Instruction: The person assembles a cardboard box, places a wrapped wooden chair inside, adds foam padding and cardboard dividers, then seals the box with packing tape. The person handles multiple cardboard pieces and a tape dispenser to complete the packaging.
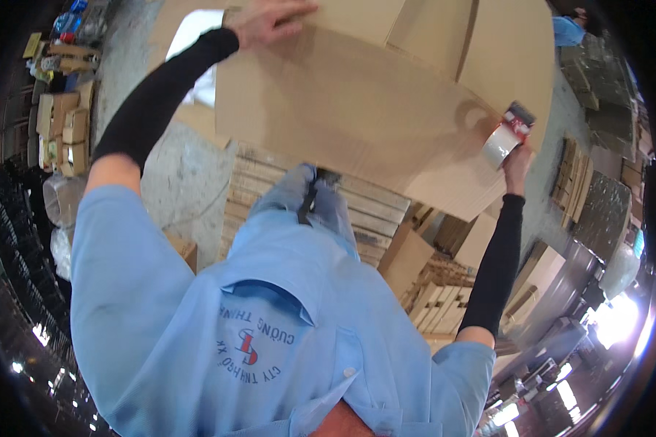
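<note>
A large brown cardboard box (342, 109) with wide flaps fills the top middle of the view. My left hand (270, 23) rests on its far left part, fingers stretched out over the cardboard and holding nothing. At the box's right side my right hand (517, 166) is closed around a tape dispenser (516, 124), red and dark, with a roll of clear tape (501, 146) on it. The dispenser is at the right edge of the near flap; whether it touches the cardboard I cannot tell. Black sleeves cover both forearms.
A slatted wooden pallet (375, 207) lies by my feet. Right of it are stacked cardboard pieces (441, 302). Small cartons (73, 127) stand on the far left, and a white sheet (197, 44) lies beside the box. Another person's blue sleeve (567, 30) shows at the top right.
</note>
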Demonstrator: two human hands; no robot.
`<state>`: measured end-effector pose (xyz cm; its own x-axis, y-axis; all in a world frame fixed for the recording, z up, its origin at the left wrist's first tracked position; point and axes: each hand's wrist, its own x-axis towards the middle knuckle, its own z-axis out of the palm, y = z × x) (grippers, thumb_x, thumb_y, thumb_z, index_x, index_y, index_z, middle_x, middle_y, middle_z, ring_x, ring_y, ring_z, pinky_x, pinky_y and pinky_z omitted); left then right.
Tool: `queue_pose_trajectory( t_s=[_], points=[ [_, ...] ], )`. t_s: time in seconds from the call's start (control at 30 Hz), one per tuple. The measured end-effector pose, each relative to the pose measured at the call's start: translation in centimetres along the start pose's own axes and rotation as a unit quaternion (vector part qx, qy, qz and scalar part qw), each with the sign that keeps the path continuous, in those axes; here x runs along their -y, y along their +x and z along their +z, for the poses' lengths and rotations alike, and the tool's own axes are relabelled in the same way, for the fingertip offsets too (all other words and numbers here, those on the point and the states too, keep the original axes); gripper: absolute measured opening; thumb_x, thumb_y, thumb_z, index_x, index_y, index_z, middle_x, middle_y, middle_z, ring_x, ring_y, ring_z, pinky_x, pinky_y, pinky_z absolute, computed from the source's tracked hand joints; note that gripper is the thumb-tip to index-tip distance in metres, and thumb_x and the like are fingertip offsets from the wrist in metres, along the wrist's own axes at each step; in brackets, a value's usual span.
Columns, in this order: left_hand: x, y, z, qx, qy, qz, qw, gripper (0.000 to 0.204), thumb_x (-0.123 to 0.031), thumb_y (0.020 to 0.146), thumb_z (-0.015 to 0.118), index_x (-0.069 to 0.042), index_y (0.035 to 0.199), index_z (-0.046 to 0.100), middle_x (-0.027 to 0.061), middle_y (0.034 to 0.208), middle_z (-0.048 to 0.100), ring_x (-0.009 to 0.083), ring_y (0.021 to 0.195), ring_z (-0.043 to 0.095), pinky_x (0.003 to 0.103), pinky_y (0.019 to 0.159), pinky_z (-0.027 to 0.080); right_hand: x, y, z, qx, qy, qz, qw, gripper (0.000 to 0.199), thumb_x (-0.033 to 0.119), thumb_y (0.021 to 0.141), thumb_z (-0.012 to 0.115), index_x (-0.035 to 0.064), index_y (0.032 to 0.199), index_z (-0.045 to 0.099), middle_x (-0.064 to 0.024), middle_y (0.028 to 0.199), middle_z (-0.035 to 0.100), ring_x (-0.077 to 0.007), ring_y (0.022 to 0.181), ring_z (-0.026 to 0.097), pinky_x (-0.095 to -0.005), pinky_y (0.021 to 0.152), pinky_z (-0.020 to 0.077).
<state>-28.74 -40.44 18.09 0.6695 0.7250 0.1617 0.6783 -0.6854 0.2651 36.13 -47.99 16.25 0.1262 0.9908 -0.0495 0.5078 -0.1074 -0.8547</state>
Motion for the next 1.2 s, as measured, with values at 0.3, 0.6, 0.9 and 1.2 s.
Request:
queue_pose_trajectory(
  t_s=[0.3,0.6,0.9,1.2],
  points=[
    [-1.6,-0.2,-0.1,-0.102,0.065,-0.022,0.992,0.059,-0.030,0.091,0.063,-0.003,0.142,0.054,0.0179,0.147,0.054,0.0370,0.140,0.045,0.051,0.120,0.030,3.4,-1.5,1.0,-0.004,-0.203,-0.077,0.976,0.040,0.007,0.083,0.064,0.0081,0.123,0.068,-0.0192,0.101,0.074,-0.0343,0.097,0.071,-0.0417,0.084,0.0536],
    [1.1,-0.4,1.5,-0.166,0.137,0.036,0.976,0.051,-0.039,0.102,0.055,-0.012,0.144,0.054,0.0015,0.156,0.048,0.0266,0.142,0.045,0.049,0.121,0.029,3.8,-2.0,1.8,-0.052,-0.189,-0.101,0.976,0.043,0.010,0.080,0.071,0.0109,0.123,0.068,-0.0180,0.105,0.071,-0.0399,0.102,0.065,-0.0452,0.089,0.0516],
    [-1.1,-1.0,1.2,-0.114,0.107,-0.028,0.987,0.062,-0.033,0.090,0.066,-0.003,0.143,0.053,0.0179,0.152,0.049,0.0372,0.143,0.043,0.056,0.121,0.026,1.6,-2.9,1.6,-0.083,-0.160,-0.160,0.971,0.037,0.006,0.082,0.067,0.0067,0.118,0.068,-0.0207,0.100,0.069,-0.0421,0.099,0.063,-0.0460,0.089,0.0513],
    [-1.4,-2.1,2.4,-0.150,0.109,0.019,0.982,0.037,-0.038,0.094,0.065,-0.003,0.102,0.060,0.0052,0.156,0.048,0.0295,0.144,0.043,0.056,0.117,0.030,3.8,-2.6,2.3,-0.040,-0.160,-0.150,0.975,0.042,0.000,0.076,0.067,0.0084,0.117,0.069,-0.0192,0.100,0.072,-0.0392,0.095,0.069,-0.0435,0.083,0.0541]
  ],
)
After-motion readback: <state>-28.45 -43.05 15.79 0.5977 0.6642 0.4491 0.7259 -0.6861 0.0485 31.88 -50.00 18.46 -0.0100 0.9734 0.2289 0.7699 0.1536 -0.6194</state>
